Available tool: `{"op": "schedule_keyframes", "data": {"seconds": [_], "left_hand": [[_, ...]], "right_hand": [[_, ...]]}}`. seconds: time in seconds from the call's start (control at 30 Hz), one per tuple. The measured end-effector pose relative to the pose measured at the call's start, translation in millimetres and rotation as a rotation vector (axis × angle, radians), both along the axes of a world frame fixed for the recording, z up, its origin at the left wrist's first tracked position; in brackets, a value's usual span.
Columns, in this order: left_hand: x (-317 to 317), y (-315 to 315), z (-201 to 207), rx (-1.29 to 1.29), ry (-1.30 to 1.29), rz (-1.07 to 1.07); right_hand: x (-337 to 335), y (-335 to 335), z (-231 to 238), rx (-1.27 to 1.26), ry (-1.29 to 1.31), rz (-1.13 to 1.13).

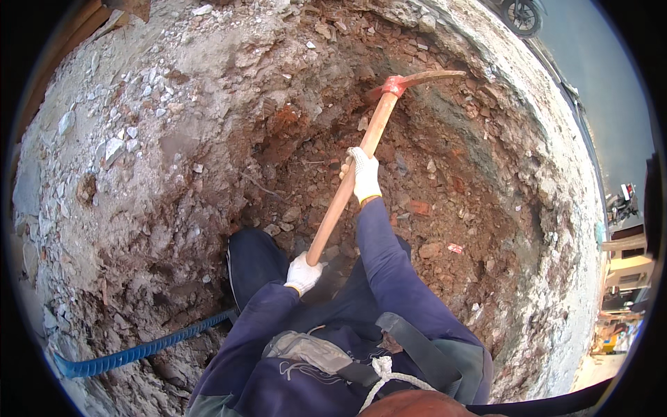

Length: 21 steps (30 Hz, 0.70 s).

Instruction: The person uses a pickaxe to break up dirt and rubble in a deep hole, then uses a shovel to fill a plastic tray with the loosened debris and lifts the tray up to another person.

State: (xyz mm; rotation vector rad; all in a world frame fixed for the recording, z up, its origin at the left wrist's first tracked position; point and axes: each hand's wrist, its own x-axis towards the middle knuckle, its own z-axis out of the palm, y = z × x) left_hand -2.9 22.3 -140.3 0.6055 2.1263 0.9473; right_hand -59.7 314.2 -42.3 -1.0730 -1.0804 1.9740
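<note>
Both my hands grip a pickaxe [376, 125] with a pale wooden handle and a worn red head. My left hand [303, 273], in a white knit glove, is closed round the handle's near end. Farther up the shaft, my right hand [365, 175], gloved the same way, wraps it below the head. The head is at the far side of a dug pit [389, 229] of brown soil, its long curved point reaching right. Whether its other end touches the dirt I cannot tell.
Broken brick pieces [419, 208] and stones lie in the pit around my legs. A blue ribbed bar or hose [149, 347] curves at lower left. Pale rubble [114, 149] covers the left bank. Beyond the right rim, a road [597, 83] holds a parked motorcycle [623, 204] and a wheel [521, 17].
</note>
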Motion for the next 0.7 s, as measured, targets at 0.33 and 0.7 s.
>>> {"op": "schedule_keyframes", "data": {"seconds": [0.33,0.7], "left_hand": [[39,-5,3,0.201,0.064,-0.119],[-14,53,23,0.142,0.106,-0.098]], "right_hand": [[119,-60,83,0.160,0.261,-0.119],[76,-40,125,0.272,0.471,-0.022]]}}
